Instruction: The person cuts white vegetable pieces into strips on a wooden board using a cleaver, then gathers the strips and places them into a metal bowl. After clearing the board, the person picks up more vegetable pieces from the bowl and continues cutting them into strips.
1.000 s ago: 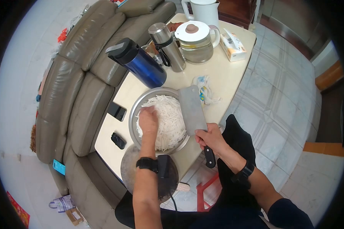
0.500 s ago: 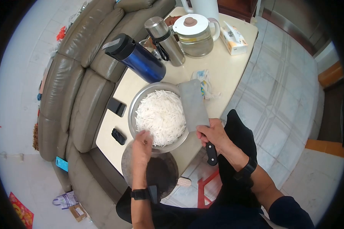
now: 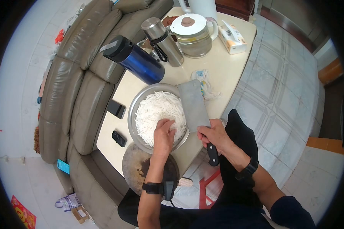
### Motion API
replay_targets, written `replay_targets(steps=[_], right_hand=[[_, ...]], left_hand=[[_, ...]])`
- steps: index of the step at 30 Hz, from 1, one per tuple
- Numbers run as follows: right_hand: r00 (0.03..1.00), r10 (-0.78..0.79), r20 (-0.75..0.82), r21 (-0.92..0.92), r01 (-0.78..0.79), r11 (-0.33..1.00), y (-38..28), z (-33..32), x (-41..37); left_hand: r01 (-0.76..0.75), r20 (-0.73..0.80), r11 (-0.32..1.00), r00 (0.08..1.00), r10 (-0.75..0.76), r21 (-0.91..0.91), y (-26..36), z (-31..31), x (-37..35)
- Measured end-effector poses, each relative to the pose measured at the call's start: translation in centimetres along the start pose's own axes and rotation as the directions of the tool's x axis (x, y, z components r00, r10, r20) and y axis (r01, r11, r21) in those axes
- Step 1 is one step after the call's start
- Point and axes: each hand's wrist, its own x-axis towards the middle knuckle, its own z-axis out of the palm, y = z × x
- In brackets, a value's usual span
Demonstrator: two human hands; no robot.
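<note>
A metal bowl (image 3: 132,121) on the table is heaped with thin white shreds (image 3: 158,105). Over the near part of the heap is my left hand (image 3: 164,133), its fingers curled down at the shreds; whether they grip any is hidden. My right hand (image 3: 214,135) is wrapped round the black handle of a cleaver (image 3: 194,105). The wide blade points away from me and overlaps the bowl's right rim. Below the bowl, a round dark-stained chopping board (image 3: 133,168) is partly covered by my left forearm.
A blue flask (image 3: 143,65), steel thermos (image 3: 168,45), glass pitcher (image 3: 195,42) and tissue box (image 3: 232,38) stand toward the table's far end. A phone (image 3: 116,109) and small black item (image 3: 119,138) lie left. A red stool (image 3: 206,189) is beneath.
My left hand has moved right, from the bowl's lower left edge to over the shreds. My right hand and the cleaver are almost where they were.
</note>
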Motion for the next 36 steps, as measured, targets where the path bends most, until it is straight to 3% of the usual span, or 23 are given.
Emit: replay_targets(steps=[5, 9, 14, 19, 22, 26, 28, 29, 31, 33, 35, 36], right_hand=[[1.000, 0.016, -0.026, -0.008, -0.016, 1.000, -0.4, 0.3, -0.1], [0.999, 0.023, -0.029, -0.025, -0.024, 0.999, -0.3, 0.0, 0.0], [0.999, 0.023, -0.024, -0.007, -0.023, 1.000, -0.4, -0.5, -0.1], [0.999, 0.035, 0.004, -0.028, -0.035, 0.999, -0.3, -0.2, -0.1], [1.000, 0.023, 0.001, -0.051, -0.023, 0.998, -0.2, 0.1, -0.1], [1.000, 0.014, 0.002, -0.083, -0.014, 0.996, 0.3, 0.1, -0.1], [1.000, 0.019, 0.013, -0.097, -0.018, 0.995, 0.7, 0.1, 0.1], [1.000, 0.022, 0.005, -0.109, -0.022, 0.994, 0.9, 0.0, 0.1], [0.999, 0.033, 0.022, -0.145, -0.030, 0.989, 1.1, 0.0, 0.4], [0.998, 0.008, 0.066, -0.186, 0.004, 0.983, 1.2, 0.3, 0.3], [0.998, 0.008, 0.067, -0.172, 0.004, 0.985, 1.2, 1.0, 0.1], [0.997, -0.002, 0.077, -0.191, 0.017, 0.981, 1.2, 1.3, 0.0]], left_hand=[[-0.206, 0.071, 0.958, 0.978, 0.196, 0.201, 1.2, 0.5, 4.0], [-0.179, 0.016, 0.931, 0.983, 0.184, 0.319, -1.8, 0.3, 7.7], [-0.034, -0.107, 0.893, 0.990, 0.091, 0.448, -4.4, -2.3, 9.2], [0.026, -0.165, 0.826, 0.983, 0.082, 0.563, -7.4, -3.7, 6.4], [-0.115, -0.187, 0.830, 0.949, 0.254, 0.546, -7.5, -3.9, 3.8], [-0.007, -0.178, 0.828, 0.975, 0.129, 0.561, -5.9, -3.1, 0.9], [-0.093, -0.300, 0.906, 0.925, 0.232, 0.414, -5.6, -2.6, 0.2], [-0.079, -0.307, 0.906, 0.926, 0.222, 0.417, -5.5, -2.3, -0.1], [-0.160, -0.353, 0.960, 0.906, 0.235, 0.229, -4.5, -2.2, -0.4], [-0.104, -0.343, 0.988, 0.929, 0.137, 0.112, -5.2, -2.1, -0.6], [0.136, -0.347, 0.964, 0.914, -0.211, -0.228, -5.1, -2.7, -0.5], [0.144, -0.283, 0.893, 0.916, -0.283, -0.426, -5.1, -3.3, -0.3]])
